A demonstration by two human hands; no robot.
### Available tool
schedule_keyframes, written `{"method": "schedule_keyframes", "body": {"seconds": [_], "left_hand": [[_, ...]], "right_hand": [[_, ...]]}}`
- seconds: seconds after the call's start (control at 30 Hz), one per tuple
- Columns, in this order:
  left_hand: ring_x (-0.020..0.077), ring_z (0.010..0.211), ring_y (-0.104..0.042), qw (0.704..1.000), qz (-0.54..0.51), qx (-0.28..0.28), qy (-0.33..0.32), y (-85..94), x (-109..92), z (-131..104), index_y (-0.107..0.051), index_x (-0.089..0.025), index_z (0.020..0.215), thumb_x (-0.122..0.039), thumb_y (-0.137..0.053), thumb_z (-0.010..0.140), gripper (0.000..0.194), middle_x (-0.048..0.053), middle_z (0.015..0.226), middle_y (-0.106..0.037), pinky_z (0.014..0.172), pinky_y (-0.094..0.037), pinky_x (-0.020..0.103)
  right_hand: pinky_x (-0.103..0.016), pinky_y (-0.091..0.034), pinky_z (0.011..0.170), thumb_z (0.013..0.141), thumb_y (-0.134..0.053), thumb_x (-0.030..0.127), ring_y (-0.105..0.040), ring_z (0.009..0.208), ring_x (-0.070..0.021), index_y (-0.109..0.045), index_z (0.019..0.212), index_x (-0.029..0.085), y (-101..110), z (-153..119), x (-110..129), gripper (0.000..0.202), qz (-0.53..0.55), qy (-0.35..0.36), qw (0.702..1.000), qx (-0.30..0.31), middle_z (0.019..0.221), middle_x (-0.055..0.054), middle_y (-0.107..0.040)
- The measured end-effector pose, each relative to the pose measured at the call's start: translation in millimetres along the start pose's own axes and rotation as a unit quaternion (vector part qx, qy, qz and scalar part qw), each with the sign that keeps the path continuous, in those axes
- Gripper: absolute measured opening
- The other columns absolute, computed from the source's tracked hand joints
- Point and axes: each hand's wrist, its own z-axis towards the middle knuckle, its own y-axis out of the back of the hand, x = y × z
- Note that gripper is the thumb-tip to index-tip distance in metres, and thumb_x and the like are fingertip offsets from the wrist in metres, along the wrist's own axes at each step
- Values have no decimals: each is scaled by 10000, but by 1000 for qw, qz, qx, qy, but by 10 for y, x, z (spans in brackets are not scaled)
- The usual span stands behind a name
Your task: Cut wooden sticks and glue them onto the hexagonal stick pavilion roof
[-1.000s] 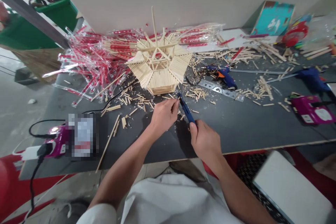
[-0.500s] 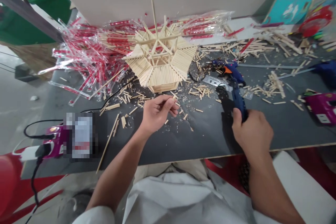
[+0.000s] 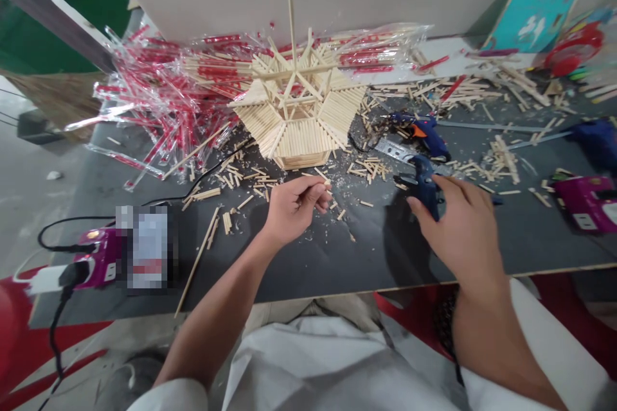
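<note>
My left hand (image 3: 297, 207) is closed in a pinch over the dark tabletop, in front of the wooden stick model (image 3: 306, 131). Short cut sticks lie by its fingertips, and what the pinch holds, if anything, cannot be made out. My right hand (image 3: 465, 225) curls loosely around a dark blue hand tool (image 3: 425, 183), thumb on the near side and fingers over the far side. The fingers partly cover the tool, so its exact kind is unclear. The model has a six-sided look, with slanted roof panels of thin sticks and one tall stick rising upright.
A blue and orange glue gun (image 3: 419, 131) lies beyond my right hand, near a metal ruler (image 3: 393, 149). Red-and-clear plastic wrappers (image 3: 159, 96) heap up at the left back. Purple power strips (image 3: 99, 257) sit at both sides, and cut sticks (image 3: 371, 167) are scattered about.
My right hand has turned the blue tool from pointing away toward lying more sideways, and its fingers have loosened and spread. My left fingers have drawn closer together in nearly the same place.
</note>
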Motion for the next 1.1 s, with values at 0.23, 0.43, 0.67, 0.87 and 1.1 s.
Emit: {"method": "schedule_keyframes", "body": {"seconds": [0.23, 0.43, 0.67, 0.87, 1.1], "left_hand": [[100, 659, -688, 978, 171, 3, -118, 48, 17, 18, -695, -182, 1026, -254, -499, 1047, 209, 14, 762, -724, 689, -561, 228], [125, 711, -672, 960, 240, 17, -147, 97, 94, 29, -683, -182, 1082, -225, -479, 1046, 212, 31, 796, -711, 702, -531, 248], [138, 754, -679, 950, 273, 45, -143, 69, 185, 0, -675, -162, 1133, -231, -466, 1051, 234, 61, 872, -730, 725, -523, 256], [141, 776, -688, 948, 272, 60, -153, 15, 157, -24, -677, -158, 1114, -223, -473, 1049, 223, 61, 881, -741, 737, -514, 254], [127, 767, -698, 961, 231, 36, -145, 23, 205, -7, -678, -157, 1109, -220, -480, 1049, 217, 51, 869, -739, 734, -530, 236]], "right_hand": [[-338, -554, 914, 1000, -581, 240, -711, 972, -185, -694, 1154, 240, 74, 450, 957, 191, 311, 219, 924, 27, 1114, -60, -749], [-310, -548, 840, 994, -586, 251, -710, 893, -159, -730, 1038, 230, -157, 563, 1022, 151, 356, 206, 908, 77, 1014, -30, -775], [-291, -530, 779, 989, -595, 259, -709, 878, -153, -731, 1015, 214, -369, 531, 911, 145, 390, 195, 897, 76, 985, -37, -776], [-292, -508, 738, 989, -586, 260, -675, 781, -144, -728, 965, 192, -440, 512, 854, 159, 413, 160, 891, 99, 889, -32, -750], [-293, -552, 688, 994, -573, 379, -676, 717, -144, -729, 1043, 186, -497, 470, 879, 252, 535, 74, 824, 172, 824, -28, -741]]}}
